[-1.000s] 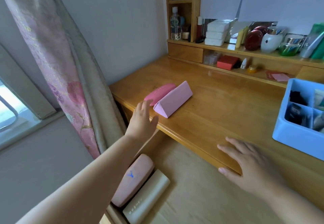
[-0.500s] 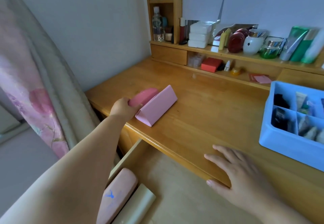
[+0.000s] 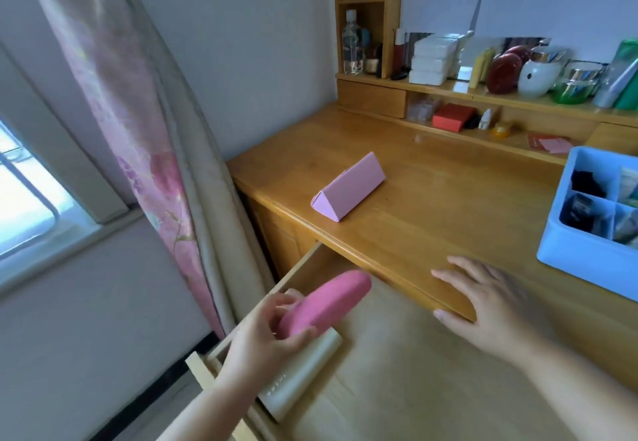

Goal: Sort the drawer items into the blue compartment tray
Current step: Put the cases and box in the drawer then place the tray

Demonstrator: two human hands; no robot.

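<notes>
Left hand grips a rounded pink case, probably a glasses case, held above the open drawer, over a beige case lying along the drawer's left side. Right hand rests flat, fingers spread, on the desk front edge. Blue compartment tray sits on the desk at right, partly filled. Pink triangular case lies on the desk.

I am at home, in a bedroom, at a wooden dressing desk set against a plain wall. A floral pink curtain hangs beside a window on my left. The shelf at the back holds jars, bottles and tubes — cosmetics, by the look of them — and a mirror leans behind them.
</notes>
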